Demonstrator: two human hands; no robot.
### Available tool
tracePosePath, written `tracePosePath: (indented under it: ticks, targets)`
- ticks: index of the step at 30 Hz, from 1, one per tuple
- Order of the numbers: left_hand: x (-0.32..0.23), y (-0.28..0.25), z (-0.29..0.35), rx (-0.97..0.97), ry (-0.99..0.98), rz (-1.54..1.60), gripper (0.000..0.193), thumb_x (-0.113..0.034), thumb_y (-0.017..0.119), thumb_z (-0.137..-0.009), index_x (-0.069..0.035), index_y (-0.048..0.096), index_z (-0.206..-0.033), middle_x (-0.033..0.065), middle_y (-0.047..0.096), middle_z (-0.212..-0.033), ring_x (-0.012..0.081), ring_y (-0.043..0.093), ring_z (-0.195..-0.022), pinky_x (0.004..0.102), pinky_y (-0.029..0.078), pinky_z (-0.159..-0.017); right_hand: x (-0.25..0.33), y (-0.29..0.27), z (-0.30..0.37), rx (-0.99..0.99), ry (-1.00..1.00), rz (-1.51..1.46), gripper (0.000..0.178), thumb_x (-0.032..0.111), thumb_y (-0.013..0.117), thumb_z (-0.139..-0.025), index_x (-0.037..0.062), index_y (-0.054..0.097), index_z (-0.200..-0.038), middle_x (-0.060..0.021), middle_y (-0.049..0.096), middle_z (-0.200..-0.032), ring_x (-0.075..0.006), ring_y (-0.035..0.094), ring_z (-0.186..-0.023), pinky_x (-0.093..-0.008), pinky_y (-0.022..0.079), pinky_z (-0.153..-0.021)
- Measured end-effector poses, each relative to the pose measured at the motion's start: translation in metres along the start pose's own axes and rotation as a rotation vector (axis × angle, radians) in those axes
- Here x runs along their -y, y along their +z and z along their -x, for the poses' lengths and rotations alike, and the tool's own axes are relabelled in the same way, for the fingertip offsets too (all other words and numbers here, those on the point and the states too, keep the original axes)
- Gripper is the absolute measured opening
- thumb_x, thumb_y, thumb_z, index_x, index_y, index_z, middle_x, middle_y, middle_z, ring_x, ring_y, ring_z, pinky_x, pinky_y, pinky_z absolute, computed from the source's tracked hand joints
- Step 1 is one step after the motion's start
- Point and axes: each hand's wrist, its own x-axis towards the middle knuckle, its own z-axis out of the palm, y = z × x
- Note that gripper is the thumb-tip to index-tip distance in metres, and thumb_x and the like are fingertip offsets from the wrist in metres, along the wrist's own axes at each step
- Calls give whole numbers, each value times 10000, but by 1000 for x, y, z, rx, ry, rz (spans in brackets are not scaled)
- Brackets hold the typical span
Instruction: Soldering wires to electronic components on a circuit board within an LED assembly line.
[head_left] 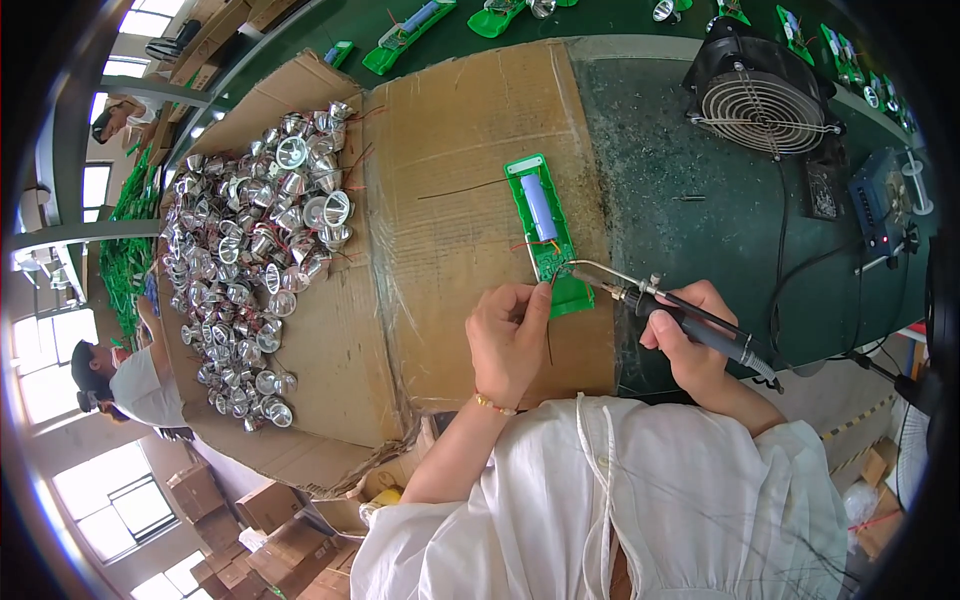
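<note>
A green plastic casing (573, 297) lies on the cardboard in front of me, with a lavender cylindrical battery (539, 208) and a small green circuit board (552, 258) inside. My left hand (508, 335) is closed at the casing's near left edge, thumb and forefinger pinching a thin dark wire (550, 345) beside the board. Wrapped in my right hand (692, 345) is a soldering iron (728, 346) with a curved metal feed tube (605, 270) fixed along it. The iron's tip and the tube's end meet at the board. Another thin dark wire (460, 189) sticks out leftward from the casing.
Many silvery reflector cups (245, 250) with red wires fill a cardboard box at left. A black fan (765, 110) stands at back right, near a blue soldering station (880, 208) and its cable. More green casings (400, 35) line the far side. Other people sit at far left.
</note>
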Motion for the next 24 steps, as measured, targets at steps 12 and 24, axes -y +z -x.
tracePosePath:
  ticks: [12,24]
  targets:
    - [1,4,-1,-50,68,-9,181,-167,655,-783,-7,623,-707,114,562,-629,197,533,-566,304,429,-530,0,0,-2,9,-8,9,130,44,569,-813,-32,474,-860,-111,559,-618,-130,552,-505,-237,455,-461]
    - [-2,7,-2,-119,178,-87,173,-135,652,-765,-31,592,-641,77,568,-567,223,505,-587,342,397,-561,3,1,-4,29,-6,47,131,42,571,-808,-35,473,-849,-105,558,-618,-120,550,-499,-236,458,-458]
